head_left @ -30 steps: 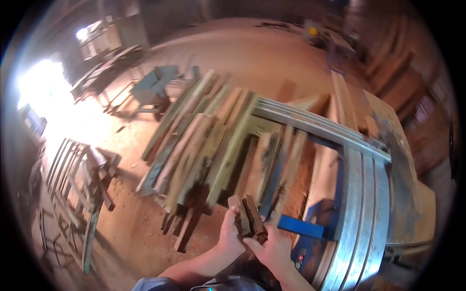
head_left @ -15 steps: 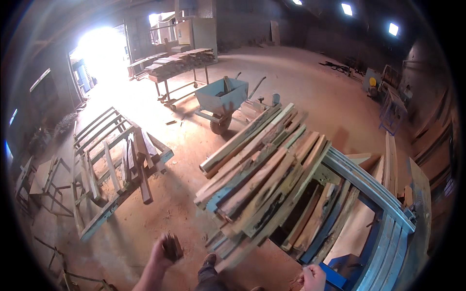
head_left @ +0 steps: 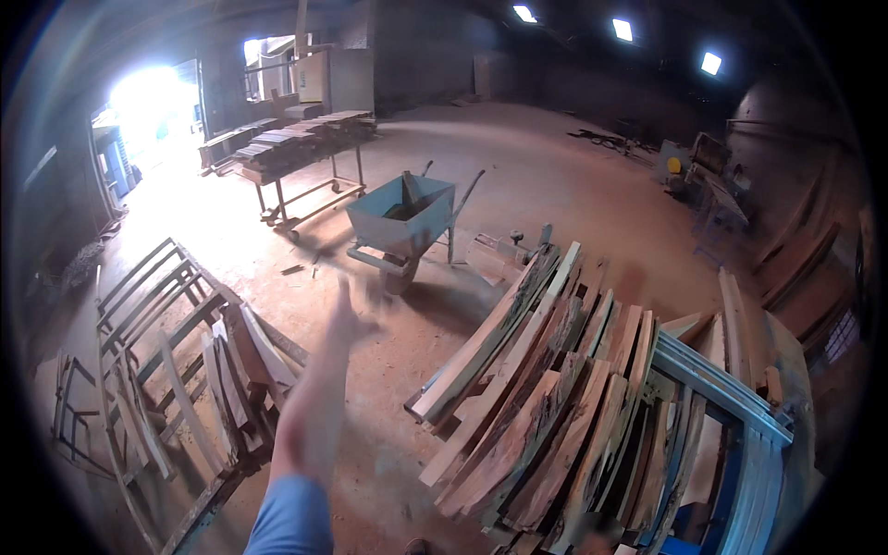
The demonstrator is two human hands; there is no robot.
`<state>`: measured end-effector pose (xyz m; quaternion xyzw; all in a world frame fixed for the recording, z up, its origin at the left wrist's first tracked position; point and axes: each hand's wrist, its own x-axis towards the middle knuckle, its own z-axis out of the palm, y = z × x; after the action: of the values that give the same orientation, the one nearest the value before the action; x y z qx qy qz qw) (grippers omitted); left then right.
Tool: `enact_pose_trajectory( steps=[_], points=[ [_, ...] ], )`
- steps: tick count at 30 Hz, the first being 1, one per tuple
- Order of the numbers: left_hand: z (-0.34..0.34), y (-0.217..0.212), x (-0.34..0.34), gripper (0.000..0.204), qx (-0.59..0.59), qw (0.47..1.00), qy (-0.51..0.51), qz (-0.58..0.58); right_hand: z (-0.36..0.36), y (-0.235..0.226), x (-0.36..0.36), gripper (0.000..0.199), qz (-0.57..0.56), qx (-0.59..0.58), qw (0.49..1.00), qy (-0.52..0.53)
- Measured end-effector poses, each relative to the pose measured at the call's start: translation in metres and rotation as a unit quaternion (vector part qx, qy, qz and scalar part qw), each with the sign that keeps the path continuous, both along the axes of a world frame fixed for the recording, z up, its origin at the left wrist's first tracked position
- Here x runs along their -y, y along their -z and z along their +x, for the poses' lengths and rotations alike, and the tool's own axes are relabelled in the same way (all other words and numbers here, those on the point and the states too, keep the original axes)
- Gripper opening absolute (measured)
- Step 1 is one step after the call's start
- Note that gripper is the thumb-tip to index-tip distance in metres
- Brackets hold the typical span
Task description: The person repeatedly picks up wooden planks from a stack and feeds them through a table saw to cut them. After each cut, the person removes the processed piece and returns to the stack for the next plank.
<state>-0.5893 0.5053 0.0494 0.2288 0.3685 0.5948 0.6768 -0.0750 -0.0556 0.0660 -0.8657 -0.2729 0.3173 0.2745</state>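
Note:
My left hand (head_left: 348, 313) is stretched far forward, smeared by motion, with the thumb apart from the raised fingers. It appears to hold nothing. Just past it stands a light-blue wheelbarrow (head_left: 393, 222) with some wood in its tray. A small brownish blur beside the fingers, in front of the wheel, is too smeared to name. At the lower edge, a blurred patch that looks like my right hand (head_left: 597, 534) is low against the near ends of a pile of rough wooden boards (head_left: 546, 407); its fingers cannot be made out.
A slatted wooden frame (head_left: 194, 370) with loose strips stands at left. Farther back, a wheeled rack (head_left: 296, 153) carries stacked boards. Blue metal rails (head_left: 754, 472) run along the right, beside the pile. Small scraps (head_left: 292, 269) lie on the dusty floor.
My left hand has swung up and forward toward the wheelbarrow; the short wood pieces it held are no longer seen in it. The view has shifted, and my right hand is now blurred.

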Motion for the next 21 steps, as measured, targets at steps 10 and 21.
enact_pose_trajectory(
  steps=[10, 21],
  points=[
    [0.081, 0.04, -0.001, 0.077, -0.187, 0.972, 0.128, -0.06, -0.004, 0.075, 0.023, 0.023, 0.14, 0.16, 0.976, -0.055],
    [0.131, 0.006, 0.249, 0.035, -0.354, 0.926, 0.114, 0.067, -0.007, 0.036, 0.008, 0.016, 0.123, -0.13, 0.983, 0.047]
  ],
)
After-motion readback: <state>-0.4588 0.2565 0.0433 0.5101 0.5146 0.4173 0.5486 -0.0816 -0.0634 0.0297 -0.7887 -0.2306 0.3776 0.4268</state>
